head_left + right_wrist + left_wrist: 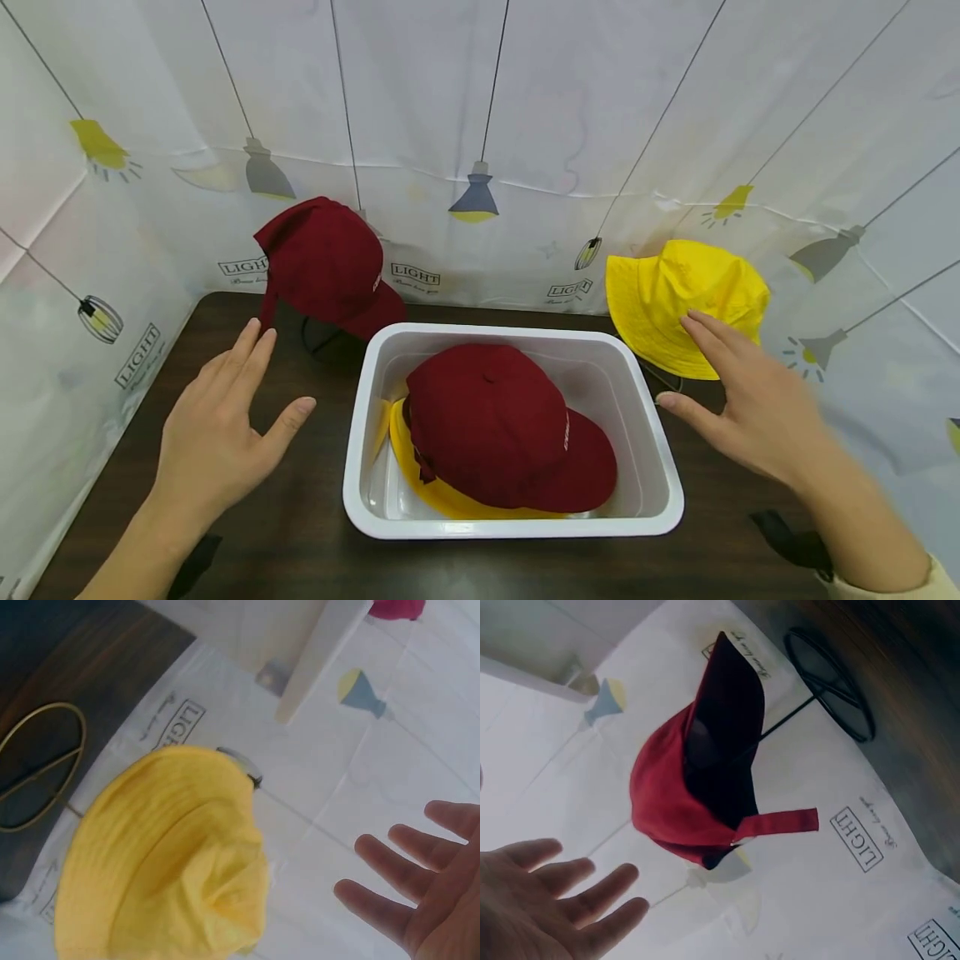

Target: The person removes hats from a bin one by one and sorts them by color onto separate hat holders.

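Note:
A dark red baseball cap (pixel 330 258) hangs on a black wire stand (pixel 829 686) at the back left. My left hand (pixel 221 425) hovers in front of it, fingers spread and touching nothing. On the right, a yellow bucket hat (pixel 678 292) rests on a gold wire stand (pixel 79 761). My right hand (pixel 757 400) is held close to that hat with straight fingers; in the right wrist view a gap separates them. Between the hands, a white plastic tub (pixel 660 500) holds another dark red cap (pixel 487 417), lying over a yellow hat (pixel 427 492) that it mostly hides.
The tub stands on a dark brown wooden table (pixel 300 533). Behind and beside the table hangs a white curtain (pixel 420 100) printed with lamps. Black straps (pixel 791 537) show near both wrists.

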{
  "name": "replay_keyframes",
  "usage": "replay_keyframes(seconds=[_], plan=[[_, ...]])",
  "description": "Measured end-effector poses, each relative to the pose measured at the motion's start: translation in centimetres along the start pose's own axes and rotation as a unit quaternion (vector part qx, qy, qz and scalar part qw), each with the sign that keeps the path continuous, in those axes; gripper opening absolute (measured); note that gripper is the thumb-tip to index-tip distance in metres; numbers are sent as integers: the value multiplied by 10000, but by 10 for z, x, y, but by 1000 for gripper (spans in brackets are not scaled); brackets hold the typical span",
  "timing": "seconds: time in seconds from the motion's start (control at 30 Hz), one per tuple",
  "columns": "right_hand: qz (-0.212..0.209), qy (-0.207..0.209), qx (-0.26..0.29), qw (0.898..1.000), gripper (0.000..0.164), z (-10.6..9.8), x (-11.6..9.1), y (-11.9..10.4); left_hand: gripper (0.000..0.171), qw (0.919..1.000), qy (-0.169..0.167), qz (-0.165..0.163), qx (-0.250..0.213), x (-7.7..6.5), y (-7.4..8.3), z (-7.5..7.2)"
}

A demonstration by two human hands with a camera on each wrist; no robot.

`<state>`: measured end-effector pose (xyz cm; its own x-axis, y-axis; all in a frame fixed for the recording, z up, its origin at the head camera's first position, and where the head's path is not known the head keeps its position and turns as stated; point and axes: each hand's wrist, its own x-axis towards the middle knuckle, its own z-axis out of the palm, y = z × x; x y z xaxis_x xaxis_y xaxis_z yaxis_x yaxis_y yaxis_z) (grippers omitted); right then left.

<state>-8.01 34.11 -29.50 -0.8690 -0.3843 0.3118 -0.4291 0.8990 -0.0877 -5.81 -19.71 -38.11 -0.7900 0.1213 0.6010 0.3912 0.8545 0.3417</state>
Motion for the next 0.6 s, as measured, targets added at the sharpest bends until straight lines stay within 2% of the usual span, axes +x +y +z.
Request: replay_keyframes(seconds=[0.17,0.3,0.43,0.6], plan=[[-257,95,118,9996,94,0,13,-12,86,9997,-181,129,-64,1,5,4],[-526,174,89,9984,90,0,21,-21,88,9978,-629,178,-103,1,8,7],[-723,65,53,9973,88,1,27,-29,87,9936,-1107,205,-116,0,10,9],[-854,-128,130,9962,88,5,34,-35,84,9885,-1442,369,-260,-1,12,13]])
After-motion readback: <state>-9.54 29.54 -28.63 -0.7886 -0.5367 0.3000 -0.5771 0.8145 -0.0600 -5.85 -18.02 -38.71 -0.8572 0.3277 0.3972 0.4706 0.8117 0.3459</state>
